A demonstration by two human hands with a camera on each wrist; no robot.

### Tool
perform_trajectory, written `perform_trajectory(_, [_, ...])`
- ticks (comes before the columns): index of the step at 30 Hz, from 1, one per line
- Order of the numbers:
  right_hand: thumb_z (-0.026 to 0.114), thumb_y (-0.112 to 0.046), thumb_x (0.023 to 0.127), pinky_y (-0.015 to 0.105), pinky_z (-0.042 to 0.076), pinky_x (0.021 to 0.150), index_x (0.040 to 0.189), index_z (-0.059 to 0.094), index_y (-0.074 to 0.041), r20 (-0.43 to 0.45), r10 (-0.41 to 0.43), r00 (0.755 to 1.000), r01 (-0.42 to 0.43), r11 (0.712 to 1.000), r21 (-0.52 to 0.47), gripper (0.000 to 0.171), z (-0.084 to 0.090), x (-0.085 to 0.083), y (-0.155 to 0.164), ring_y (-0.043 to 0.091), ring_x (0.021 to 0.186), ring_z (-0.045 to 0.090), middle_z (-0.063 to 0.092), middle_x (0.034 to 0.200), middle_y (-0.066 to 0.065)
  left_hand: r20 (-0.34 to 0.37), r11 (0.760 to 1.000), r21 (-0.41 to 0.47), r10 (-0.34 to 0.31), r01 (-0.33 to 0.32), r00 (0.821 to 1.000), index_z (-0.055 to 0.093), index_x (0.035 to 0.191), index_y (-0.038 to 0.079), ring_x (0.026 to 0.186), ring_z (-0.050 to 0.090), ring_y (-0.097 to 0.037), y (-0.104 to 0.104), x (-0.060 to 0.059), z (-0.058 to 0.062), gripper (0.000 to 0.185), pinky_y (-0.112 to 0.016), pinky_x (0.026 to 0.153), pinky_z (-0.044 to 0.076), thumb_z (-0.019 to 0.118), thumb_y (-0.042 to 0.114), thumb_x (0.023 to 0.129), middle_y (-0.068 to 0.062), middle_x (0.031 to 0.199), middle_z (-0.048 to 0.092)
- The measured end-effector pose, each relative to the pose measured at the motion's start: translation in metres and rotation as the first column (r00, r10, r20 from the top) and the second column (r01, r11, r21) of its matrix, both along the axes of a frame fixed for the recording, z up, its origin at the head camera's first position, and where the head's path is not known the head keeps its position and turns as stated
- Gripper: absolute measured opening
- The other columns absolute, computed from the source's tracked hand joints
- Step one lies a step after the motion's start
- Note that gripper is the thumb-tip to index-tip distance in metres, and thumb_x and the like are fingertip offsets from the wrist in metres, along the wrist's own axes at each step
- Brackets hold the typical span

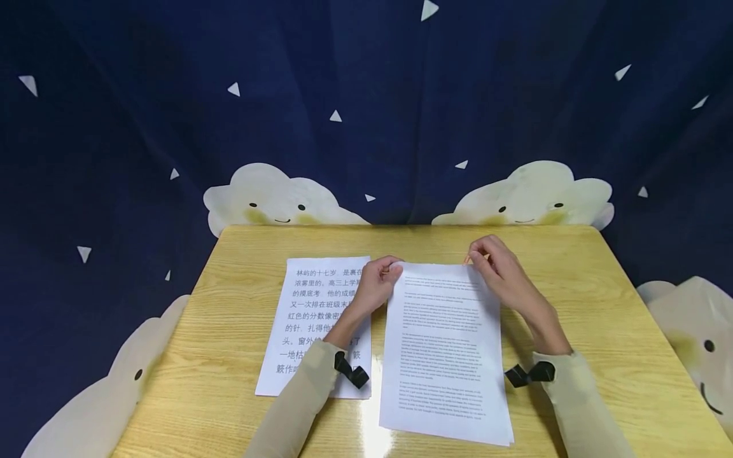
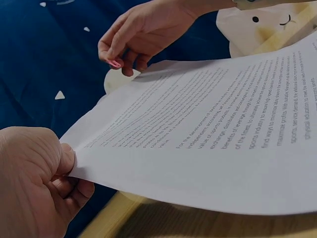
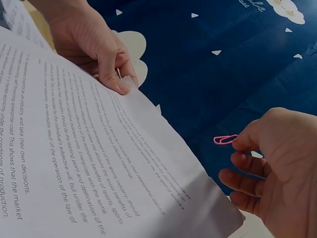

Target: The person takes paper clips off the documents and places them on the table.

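A stack of white sheets printed with small English text [image 1: 443,356] [image 2: 213,148] [image 3: 74,163] lies on the wooden table [image 1: 601,356]. My left hand [image 1: 379,283] [image 2: 34,183] [image 3: 99,44] pinches the stack's far left corner and lifts it a little. My right hand [image 1: 495,261] [image 2: 138,34] [image 3: 272,168] hovers at the far right corner and pinches a small pink paper clip [image 3: 225,140] [image 2: 115,63] between thumb and forefinger. The clip is just off the paper's edge.
A second sheet with large Chinese characters [image 1: 312,318] lies flat to the left, partly under my left forearm. A dark blue cloth with white triangles and cloud faces [image 1: 366,127] hangs behind and around the table.
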State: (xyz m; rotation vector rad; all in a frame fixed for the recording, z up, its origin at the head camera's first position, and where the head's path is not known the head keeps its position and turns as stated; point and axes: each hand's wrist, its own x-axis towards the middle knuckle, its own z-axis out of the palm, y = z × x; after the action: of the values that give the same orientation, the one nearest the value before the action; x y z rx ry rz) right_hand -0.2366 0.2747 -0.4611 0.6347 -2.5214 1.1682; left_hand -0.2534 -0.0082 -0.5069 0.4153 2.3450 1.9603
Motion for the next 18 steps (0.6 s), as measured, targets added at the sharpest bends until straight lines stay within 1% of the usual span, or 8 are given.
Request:
perform_trajectory(1, [0.054,-0.009,0.109,0.025,0.037,0.075,0.102,0.064,-0.005,-0.003,0.001,1.0,-0.001,1.0,0.001,0.013,0.0,0.0,0.001,0.015,0.092,0.046,0.058,0.1,0.007,0.0,1.0,0.003,-0.001,0.001,1.0,0.071,0.116,-0.012,0.067,0.059,-0.025,0.0,0.003,0.005,0.02,-0.021,0.061,0.044,0.059,-0.001,0.104,-0.029,0.094,0.072])
perform_trajectory(4, [0.054,-0.008,0.109,0.027,0.034,0.077,0.1,0.063,-0.006,-0.004,-0.003,1.0,0.003,1.0,0.009,0.013,0.001,0.001,0.003,0.016,0.095,0.045,0.056,0.1,0.008,0.0,1.0,0.001,-0.001,0.001,1.0,0.072,0.115,-0.008,0.07,0.063,-0.021,-0.001,0.002,0.004,0.019,-0.021,0.063,0.048,0.059,0.002,0.105,-0.023,0.095,0.074])
perform_trajectory(5, [0.054,-0.009,0.109,0.028,0.034,0.078,0.099,0.063,-0.006,0.0,-0.007,1.0,0.007,1.0,0.012,0.014,0.001,0.001,0.003,0.016,0.097,0.045,0.056,0.1,0.008,0.001,1.0,0.004,-0.001,0.001,1.0,0.073,0.115,-0.006,0.07,0.064,-0.019,-0.001,0.002,0.002,0.019,-0.021,0.064,0.049,0.06,0.004,0.105,-0.021,0.095,0.074])
perform_trajectory(8, [0.053,-0.011,0.11,0.031,0.034,0.08,0.098,0.062,-0.006,0.02,-0.02,1.0,0.02,0.999,0.026,0.016,0.001,0.001,0.006,0.018,0.1,0.044,0.054,0.102,0.009,0.009,1.0,0.008,-0.004,0.004,1.0,0.075,0.115,0.0,0.07,0.066,-0.012,-0.002,-0.005,-0.011,0.02,-0.022,0.064,0.052,0.06,0.009,0.106,-0.015,0.096,0.076])
perform_trajectory(14, [0.051,-0.014,0.111,0.037,0.035,0.086,0.101,0.062,-0.005,0.068,-0.035,0.997,0.031,0.998,0.06,0.017,0.002,0.001,0.014,0.023,0.105,0.043,0.052,0.107,0.012,0.006,1.0,0.025,-0.008,0.008,1.0,0.075,0.114,0.001,0.069,0.068,-0.012,-0.003,-0.007,-0.014,0.02,-0.023,0.062,0.054,0.059,0.011,0.107,-0.014,0.096,0.076])
perform_trajectory(18, [0.052,-0.017,0.111,0.04,0.035,0.087,0.105,0.062,-0.003,0.094,-0.056,0.994,0.047,0.995,0.09,0.018,0.003,0.001,0.021,0.026,0.107,0.043,0.051,0.11,0.013,0.009,1.0,0.027,-0.014,0.013,1.0,0.075,0.115,0.001,0.069,0.068,-0.013,-0.004,-0.007,-0.015,0.021,-0.023,0.061,0.054,0.059,0.013,0.107,-0.014,0.095,0.075])
